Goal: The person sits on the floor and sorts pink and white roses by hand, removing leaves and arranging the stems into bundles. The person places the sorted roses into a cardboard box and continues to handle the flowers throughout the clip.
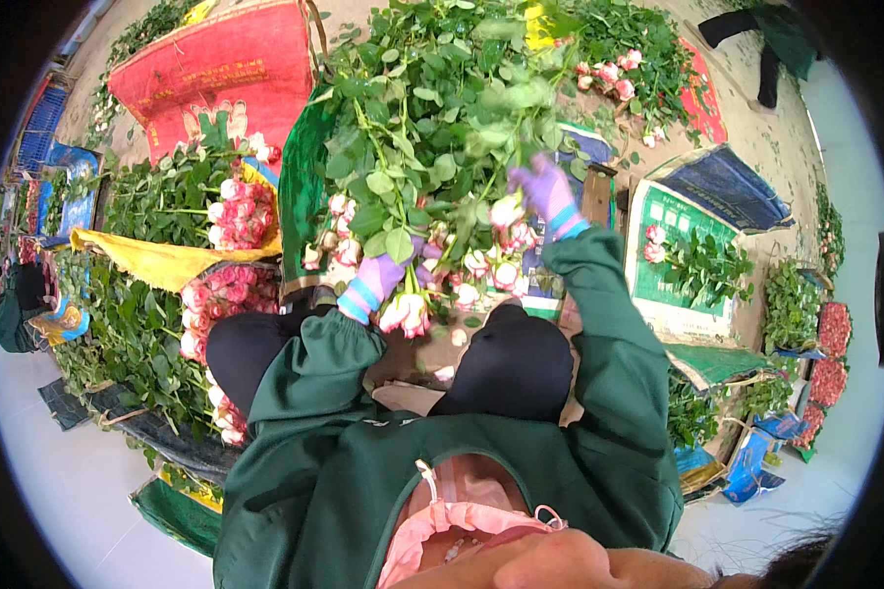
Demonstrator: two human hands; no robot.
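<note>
My left hand [384, 276], in a purple glove with a blue-striped cuff, is closed around leafy rose stems. Pale pink-and-white rose heads [405, 313] hang just below its fingers. My right hand [546, 188], gloved alike, pinches a stem close above a cream-pink rose head [506, 211]; motion blurs the fingers and the leaves above. A large heap of leafy rose stems [442, 81] lies before me, most blooms facing my knees. Between the hands, more rose heads [476, 263] show among the leaves. Foliage partly covers my left fingertips.
To the left, bundled pink roses [241, 213] lie beside a yellow woven sack [155, 258] and a red woven sack [221, 70]. On the right, a green-and-white woven sheet [652, 283] carries a few roses. Another person's dark sleeve [729, 28] appears at the far right.
</note>
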